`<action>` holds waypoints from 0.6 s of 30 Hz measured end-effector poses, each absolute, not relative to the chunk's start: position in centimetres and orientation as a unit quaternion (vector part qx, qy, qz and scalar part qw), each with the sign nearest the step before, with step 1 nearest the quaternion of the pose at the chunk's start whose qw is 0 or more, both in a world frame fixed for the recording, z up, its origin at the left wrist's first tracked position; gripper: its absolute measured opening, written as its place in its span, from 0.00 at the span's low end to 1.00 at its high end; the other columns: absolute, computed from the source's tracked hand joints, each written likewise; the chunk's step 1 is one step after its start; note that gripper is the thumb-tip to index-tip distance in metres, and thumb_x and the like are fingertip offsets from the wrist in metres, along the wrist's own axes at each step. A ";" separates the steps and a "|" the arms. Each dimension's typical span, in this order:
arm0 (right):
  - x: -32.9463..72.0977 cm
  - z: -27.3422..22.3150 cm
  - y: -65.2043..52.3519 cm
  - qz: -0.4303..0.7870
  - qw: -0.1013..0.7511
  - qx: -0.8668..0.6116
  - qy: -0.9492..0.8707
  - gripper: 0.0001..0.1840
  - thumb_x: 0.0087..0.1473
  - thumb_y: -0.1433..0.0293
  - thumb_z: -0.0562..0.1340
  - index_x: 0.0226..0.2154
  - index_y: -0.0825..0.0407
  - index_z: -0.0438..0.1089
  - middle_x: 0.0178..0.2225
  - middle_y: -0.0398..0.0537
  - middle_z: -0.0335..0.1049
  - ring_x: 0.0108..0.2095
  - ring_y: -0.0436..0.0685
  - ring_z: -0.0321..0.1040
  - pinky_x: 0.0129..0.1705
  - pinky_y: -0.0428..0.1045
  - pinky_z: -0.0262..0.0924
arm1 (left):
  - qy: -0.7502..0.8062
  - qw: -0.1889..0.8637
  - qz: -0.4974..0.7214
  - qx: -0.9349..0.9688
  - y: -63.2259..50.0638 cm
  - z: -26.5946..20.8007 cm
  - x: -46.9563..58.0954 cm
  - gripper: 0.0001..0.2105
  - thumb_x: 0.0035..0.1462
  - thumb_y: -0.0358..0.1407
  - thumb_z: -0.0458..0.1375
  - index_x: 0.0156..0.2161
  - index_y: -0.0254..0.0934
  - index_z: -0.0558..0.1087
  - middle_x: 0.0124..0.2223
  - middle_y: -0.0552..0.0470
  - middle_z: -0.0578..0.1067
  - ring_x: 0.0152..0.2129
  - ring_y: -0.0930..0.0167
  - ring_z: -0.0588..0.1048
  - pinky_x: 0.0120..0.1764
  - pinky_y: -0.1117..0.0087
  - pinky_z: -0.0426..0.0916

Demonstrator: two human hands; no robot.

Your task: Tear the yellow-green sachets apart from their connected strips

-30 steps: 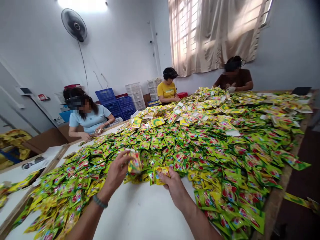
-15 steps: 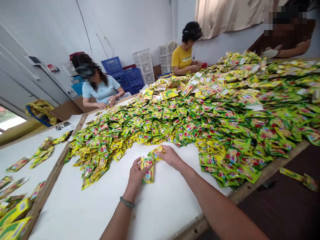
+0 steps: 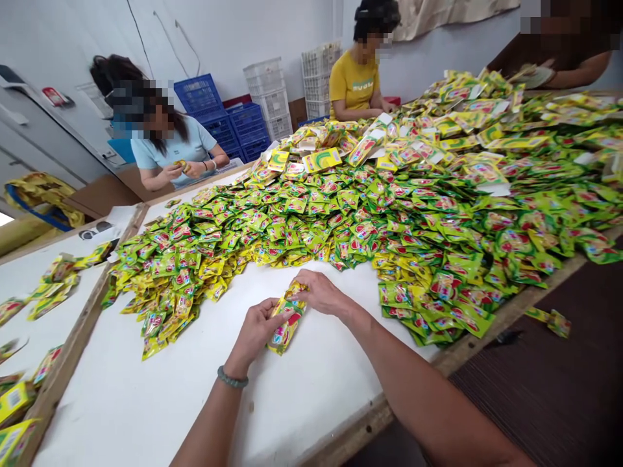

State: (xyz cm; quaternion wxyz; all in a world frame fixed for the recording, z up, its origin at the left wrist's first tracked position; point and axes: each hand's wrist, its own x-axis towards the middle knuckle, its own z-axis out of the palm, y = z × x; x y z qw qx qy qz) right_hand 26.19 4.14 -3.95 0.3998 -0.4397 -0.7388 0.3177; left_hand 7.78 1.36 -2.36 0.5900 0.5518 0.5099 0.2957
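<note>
My left hand (image 3: 254, 329) is closed around the side of a small printed box (image 3: 283, 336) in yellow and green, its thumb lying across the front. The box tilts, with its upper end toward my right hand (image 3: 322, 293). A small yellow-green sachet (image 3: 294, 291) is pinched in my right fingers at that upper end. Fingers partly cover the sachet, so I cannot tell how much of it is inside the box. Both hands are over the white tabletop (image 3: 204, 395), in front of a large heap of green and yellow sachets (image 3: 311, 227).
Small yellow boxes (image 3: 322, 160) lie on top of the heap. A wooden strip (image 3: 73, 350) divides the table, with more boxes (image 3: 14, 402) on the left. Co-workers sit across, one in a yellow shirt (image 3: 357, 84). Blue crates (image 3: 246, 130) stand behind.
The right hand has brought the sachet against the box's upper end, and the box has tilted to the right. The view has shifted; the co-worker at left has raised both hands.
</note>
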 end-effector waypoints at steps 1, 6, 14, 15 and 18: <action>25.7 -4.0 4.1 0.303 0.416 -0.450 -0.730 0.03 0.45 0.71 0.64 0.27 0.54 0.72 0.29 0.44 0.67 0.31 0.50 0.62 0.32 0.44 0.53 | 0.512 0.591 0.298 0.548 1.3 -2.4 7.9 0.17 0.41 0.39 0.67 0.36 0.33 0.72 0.27 0.53 0.77 0.20 0.75 0.72 0.24 0.77 0.64; 24.6 -3.9 3.2 0.330 0.458 -0.469 -0.680 0.14 0.47 0.71 0.61 0.40 0.48 0.70 0.31 0.42 0.71 0.32 0.51 0.65 0.35 0.45 0.55 | 0.509 0.596 0.336 0.522 1.3 -2.6 8.2 0.16 0.38 0.38 0.69 0.33 0.33 0.72 0.25 0.53 0.76 0.18 0.75 0.71 0.23 0.76 0.64; 24.7 -3.0 2.2 0.278 0.437 -0.466 -0.717 0.09 0.54 0.71 0.56 0.29 0.50 0.72 0.31 0.45 0.73 0.38 0.54 0.64 0.45 0.52 0.50 | 0.511 0.566 0.393 0.514 1.6 -2.5 7.6 0.18 0.38 0.40 0.68 0.36 0.33 0.73 0.27 0.52 0.77 0.19 0.73 0.73 0.24 0.74 0.65; 24.6 -2.8 2.1 0.282 0.433 -0.464 -0.719 0.08 0.54 0.71 0.57 0.29 0.50 0.72 0.31 0.45 0.73 0.39 0.55 0.64 0.46 0.52 0.49 | 0.507 0.566 0.395 0.516 1.6 -2.4 7.5 0.18 0.39 0.40 0.68 0.36 0.33 0.73 0.27 0.52 0.77 0.19 0.73 0.72 0.24 0.75 0.65; 24.3 -2.4 1.8 0.292 0.453 -0.466 -0.702 0.07 0.55 0.67 0.58 0.33 0.49 0.72 0.34 0.46 0.72 0.45 0.56 0.62 0.49 0.55 0.45 | 0.495 0.570 0.409 0.513 1.5 -2.1 7.3 0.17 0.41 0.39 0.67 0.37 0.34 0.73 0.28 0.52 0.77 0.20 0.74 0.72 0.25 0.75 0.64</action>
